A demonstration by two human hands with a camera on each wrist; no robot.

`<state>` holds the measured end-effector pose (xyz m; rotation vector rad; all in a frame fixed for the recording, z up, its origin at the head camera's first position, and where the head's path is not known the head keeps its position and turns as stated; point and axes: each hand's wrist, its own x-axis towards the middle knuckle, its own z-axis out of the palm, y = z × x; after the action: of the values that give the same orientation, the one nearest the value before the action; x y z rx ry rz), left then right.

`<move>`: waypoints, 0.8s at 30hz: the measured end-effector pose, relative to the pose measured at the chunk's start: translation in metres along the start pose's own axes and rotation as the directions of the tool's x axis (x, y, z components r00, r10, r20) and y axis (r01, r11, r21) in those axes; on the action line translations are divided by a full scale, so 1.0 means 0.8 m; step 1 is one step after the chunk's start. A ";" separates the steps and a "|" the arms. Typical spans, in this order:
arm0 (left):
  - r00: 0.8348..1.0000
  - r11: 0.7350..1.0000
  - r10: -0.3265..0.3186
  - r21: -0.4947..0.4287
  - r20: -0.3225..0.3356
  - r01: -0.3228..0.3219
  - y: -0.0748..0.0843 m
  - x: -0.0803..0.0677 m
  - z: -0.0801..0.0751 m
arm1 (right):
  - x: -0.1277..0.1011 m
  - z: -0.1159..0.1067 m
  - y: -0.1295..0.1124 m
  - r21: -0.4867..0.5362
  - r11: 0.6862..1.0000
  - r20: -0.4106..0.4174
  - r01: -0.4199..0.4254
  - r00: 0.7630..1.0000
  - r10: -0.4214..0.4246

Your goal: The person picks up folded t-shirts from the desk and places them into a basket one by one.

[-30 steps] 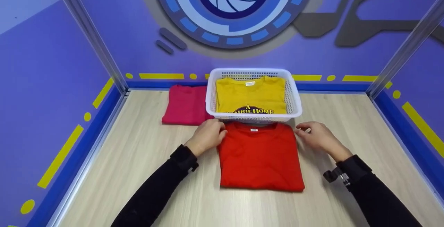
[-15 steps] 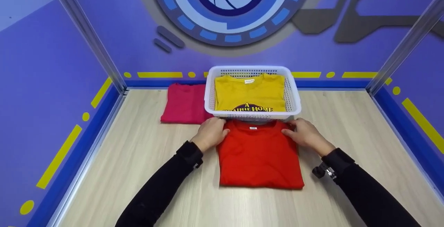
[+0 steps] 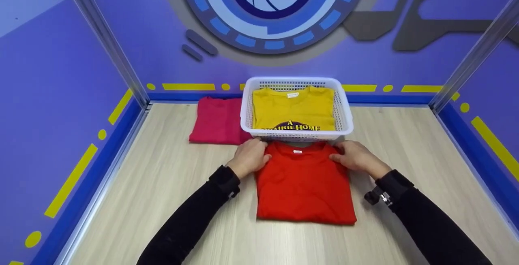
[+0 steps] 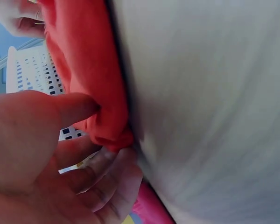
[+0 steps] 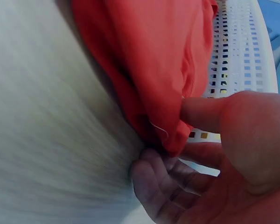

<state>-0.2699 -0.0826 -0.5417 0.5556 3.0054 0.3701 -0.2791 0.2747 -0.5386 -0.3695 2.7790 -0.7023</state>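
A folded red T-shirt (image 3: 304, 188) lies on the table with its collar toward the basket. At its far left corner my left hand (image 3: 249, 155) pinches the cloth; in the left wrist view the thumb presses the red T-shirt (image 4: 88, 56) from above and the fingers curl at its edge. My right hand (image 3: 359, 159) grips the far right corner the same way, thumb on top of the red T-shirt (image 5: 149, 60) in the right wrist view. Just beyond stands a white plastic basket (image 3: 344, 123) holding a folded yellow T-shirt (image 3: 294, 109).
Left of the basket lies a folded pink garment (image 3: 219, 121), its right part hidden by the basket. The wooden table (image 3: 162, 184) is walled by purple-blue panels (image 3: 142, 34) at the back and both sides, with metal posts in the corners.
My right hand has moved left from beside the red T-shirt onto its far right corner. The left hand has shifted slightly right onto the far left corner. Basket and other garments stay put.
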 end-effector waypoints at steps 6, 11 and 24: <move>0.999 0.999 0.033 -0.001 0.043 -0.033 0.002 0.002 0.001 | 0.002 0.011 0.001 0.011 0.998 -0.039 0.056 0.998 -0.056; 0.999 0.999 0.026 -0.048 0.038 -0.024 0.002 0.003 0.005 | 0.004 0.015 -0.001 0.028 0.998 -0.049 0.054 0.997 -0.052; 0.999 0.955 -0.041 -0.295 -0.016 0.034 -0.004 0.005 0.010 | 0.003 0.006 0.001 0.051 0.997 0.046 0.053 0.997 -0.055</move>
<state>-0.2738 -0.0825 -0.5506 0.4684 2.8952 0.8093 -0.2800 0.2727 -0.5433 -0.4473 2.7111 -0.7640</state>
